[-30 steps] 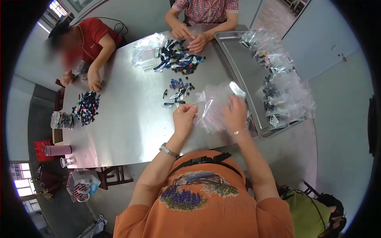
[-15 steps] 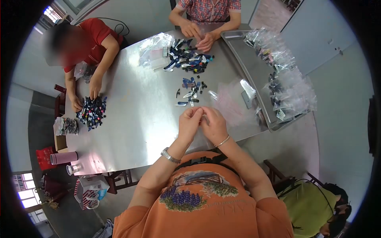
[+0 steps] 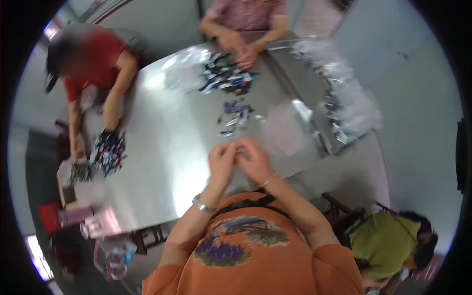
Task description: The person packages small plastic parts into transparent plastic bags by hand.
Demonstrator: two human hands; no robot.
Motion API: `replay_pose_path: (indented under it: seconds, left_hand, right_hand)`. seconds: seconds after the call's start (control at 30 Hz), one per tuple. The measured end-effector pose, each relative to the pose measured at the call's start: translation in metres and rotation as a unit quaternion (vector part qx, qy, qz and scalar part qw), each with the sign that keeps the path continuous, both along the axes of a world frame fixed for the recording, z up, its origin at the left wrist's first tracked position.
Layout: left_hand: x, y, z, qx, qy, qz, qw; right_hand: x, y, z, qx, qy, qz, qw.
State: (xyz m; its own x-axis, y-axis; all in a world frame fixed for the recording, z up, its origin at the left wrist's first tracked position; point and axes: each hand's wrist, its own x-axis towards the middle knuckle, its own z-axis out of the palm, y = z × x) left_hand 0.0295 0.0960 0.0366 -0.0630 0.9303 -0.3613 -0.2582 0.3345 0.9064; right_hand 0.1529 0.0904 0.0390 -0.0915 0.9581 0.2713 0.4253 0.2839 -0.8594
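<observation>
My left hand (image 3: pixel 222 160) and my right hand (image 3: pixel 253 161) meet above the near part of the metal table (image 3: pixel 162 147). Their fingertips are pinched together, and whatever they hold is hidden by the fingers and motion blur. Just beyond them lies a small group of hair clips (image 3: pixel 237 112), dark blue, black and white. Farther off is a larger pile of similar clips (image 3: pixel 228 76). To the right of my hands, thin clear plastic bags (image 3: pixel 282 130) lie flat on the table.
A metal tray (image 3: pixel 290 73) with filled plastic bags (image 3: pixel 351 101) stands at the right. A co-worker in red (image 3: pixel 101 56) reaches past another clip pile (image 3: pixel 108 152) at left. Another person's hands (image 3: pixel 243 51) work at the far side. A pink bottle (image 3: pixel 76 216) stands at the left edge.
The view has shifted and blurred. My hands stay together, sitting slightly lower and farther left in view. One hand of the co-worker in red has moved from the clip pile towards the bagged items.
</observation>
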Motion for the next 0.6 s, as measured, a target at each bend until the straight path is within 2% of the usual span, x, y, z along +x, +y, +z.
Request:
replay_pose_path:
  seconds: [0.03,0.07,0.1,0.13,0.2,0.27,0.37,0.4,0.47,0.5,0.57,0.6]
  left_hand:
    - [-0.002,-0.003,0.0,0.019,0.044,-0.013,0.999]
    - [-0.002,-0.007,0.008,0.033,0.106,-0.018,0.994]
    - [-0.004,-0.008,-0.007,0.055,0.108,-0.007,0.993]
    - [-0.008,-0.009,-0.006,0.059,0.121,-0.012,0.991]
    - [-0.006,-0.015,0.01,0.063,0.111,-0.023,0.991]
    - [-0.006,-0.018,0.001,0.082,0.092,-0.05,0.991]
    - [-0.012,-0.021,-0.011,0.105,0.08,-0.067,0.989]
    - [-0.011,-0.023,-0.011,0.127,0.12,-0.085,0.981]
    - [-0.008,-0.026,-0.006,0.16,0.204,-0.12,0.958]
    - [-0.005,-0.027,-0.009,0.163,0.198,-0.138,0.957]
    - [-0.005,-0.027,-0.017,0.227,0.223,-0.111,0.942]
    - [-0.009,-0.024,-0.02,0.222,0.257,-0.109,0.934]
  right_hand:
    - [-0.004,0.0,-0.003,0.019,-0.004,0.009,1.0]
    - [-0.006,0.003,0.0,-0.03,-0.012,0.044,0.999]
    - [-0.01,-0.001,0.004,0.006,-0.008,0.03,1.0]
    - [-0.013,-0.001,0.001,-0.03,-0.005,0.027,0.999]
    - [-0.011,-0.005,-0.002,0.003,-0.04,-0.002,0.999]
    - [-0.002,-0.011,0.012,-0.063,0.007,0.02,0.998]
    - [0.0,-0.014,-0.006,-0.099,0.053,-0.013,0.994]
    - [0.0,-0.018,-0.002,-0.138,0.096,-0.035,0.985]
    - [0.0,-0.023,-0.003,-0.091,0.053,-0.066,0.992]
    - [-0.001,-0.025,-0.006,-0.047,0.009,-0.077,0.996]
    - [-0.003,-0.027,-0.014,-0.017,-0.018,-0.099,0.995]
    - [-0.005,-0.027,-0.017,-0.003,-0.029,-0.122,0.992]
